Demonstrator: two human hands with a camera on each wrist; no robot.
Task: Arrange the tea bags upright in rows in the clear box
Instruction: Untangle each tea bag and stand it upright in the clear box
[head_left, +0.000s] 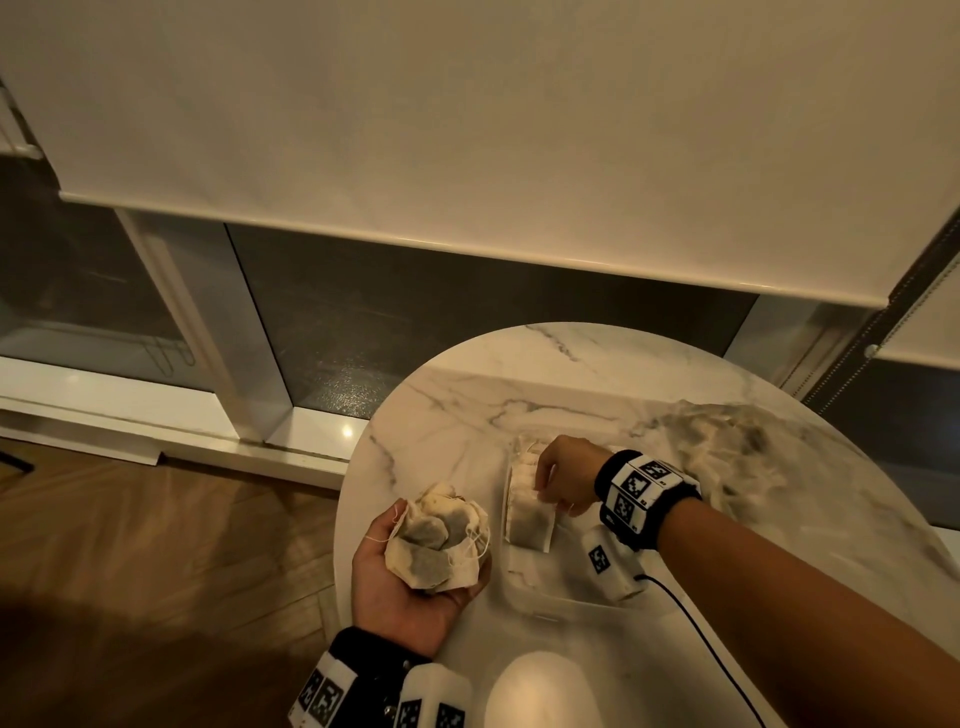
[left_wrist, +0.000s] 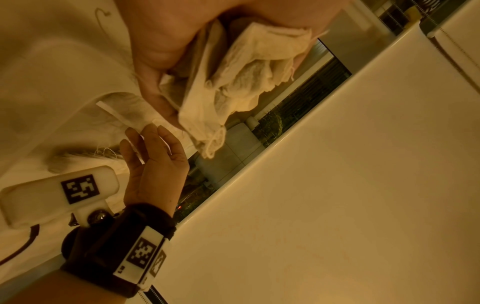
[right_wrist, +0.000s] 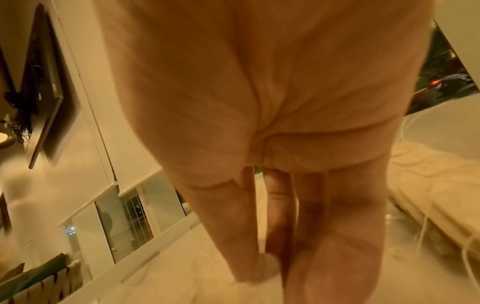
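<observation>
Two hands | my left hand (head_left: 410, 582) cups loose tea bags (head_left: 439, 540) | right hand (head_left: 566, 480) pinches one upright in clear box (head_left: 540, 597)

The near half of the shallow clear plastic box (head_left: 540, 605) is lying open, with room for a hand to come down from above. Its far half is being filled by a row of upright pale paper tea bags (head_left: 527, 506), with the right hand (head_left: 569, 480) reaching into it from the right. The left hand (head_left: 402, 587), cupping a heap of loose tea bags (head_left: 439, 540), is blocking the approach from the left. The bare white marble-patterned round table (head_left: 519, 384) beyond is lying open.
</observation>
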